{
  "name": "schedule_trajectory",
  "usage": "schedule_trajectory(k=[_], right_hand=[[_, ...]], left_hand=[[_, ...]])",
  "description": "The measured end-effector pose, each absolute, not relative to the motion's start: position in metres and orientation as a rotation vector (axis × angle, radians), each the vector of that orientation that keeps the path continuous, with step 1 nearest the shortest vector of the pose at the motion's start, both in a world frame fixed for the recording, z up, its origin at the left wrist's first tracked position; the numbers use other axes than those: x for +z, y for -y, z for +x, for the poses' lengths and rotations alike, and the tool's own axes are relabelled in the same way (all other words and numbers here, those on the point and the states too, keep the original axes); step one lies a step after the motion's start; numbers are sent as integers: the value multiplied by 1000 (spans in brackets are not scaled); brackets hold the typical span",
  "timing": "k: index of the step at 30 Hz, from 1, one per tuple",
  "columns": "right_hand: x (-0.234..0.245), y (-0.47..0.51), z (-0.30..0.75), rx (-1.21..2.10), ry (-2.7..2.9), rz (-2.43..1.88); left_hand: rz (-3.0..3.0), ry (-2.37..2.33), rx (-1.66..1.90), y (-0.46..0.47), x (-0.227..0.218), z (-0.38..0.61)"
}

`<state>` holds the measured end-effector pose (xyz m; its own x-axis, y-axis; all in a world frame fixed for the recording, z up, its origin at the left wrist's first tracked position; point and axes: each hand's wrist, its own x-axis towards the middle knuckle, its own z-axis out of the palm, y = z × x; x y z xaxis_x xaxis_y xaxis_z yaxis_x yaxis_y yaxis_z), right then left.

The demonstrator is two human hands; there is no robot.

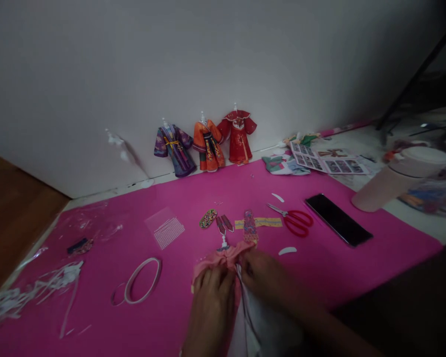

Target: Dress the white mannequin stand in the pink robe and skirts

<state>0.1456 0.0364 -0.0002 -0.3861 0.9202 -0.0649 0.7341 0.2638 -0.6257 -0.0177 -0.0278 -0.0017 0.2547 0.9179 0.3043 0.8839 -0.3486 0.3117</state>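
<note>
A small pink doll dress (227, 255) lies at the front of the pink mat, on a white doll form (224, 241) whose neck peg sticks out at the top. My left hand (212, 292) holds the dress's left side, its fingers bent onto the cloth. On the other side my right hand (259, 270) is closed, pinching the dress near its middle; the fingertips are partly hidden. Pale cloth (262, 317) and dark cords hang below the right hand. Just beyond the dress lie a patterned strip (250, 225), two small pointed pieces (225, 224) and a speckled oval piece (208, 219).
Red-handled scissors (297, 221), a phone (338, 219) and a pink tumbler (397, 178) are on the right. Three dressed doll forms (209, 144) lean against the wall. A white ring (143, 280), a bead sheet (165, 228) and white scraps (33, 292) lie left on the mat (107, 327).
</note>
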Motion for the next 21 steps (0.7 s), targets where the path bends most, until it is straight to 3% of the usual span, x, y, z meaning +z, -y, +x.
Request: schedule_trajectory(k=[9, 21], right_hand=[[-5, -41, 151, 1066, 1952, -1377], [-9, -40, 152, 1167, 1769, -1275]], left_hand=[[2407, -1784, 434, 27, 4, -13], [2390, -1775, 465, 27, 2, -12]])
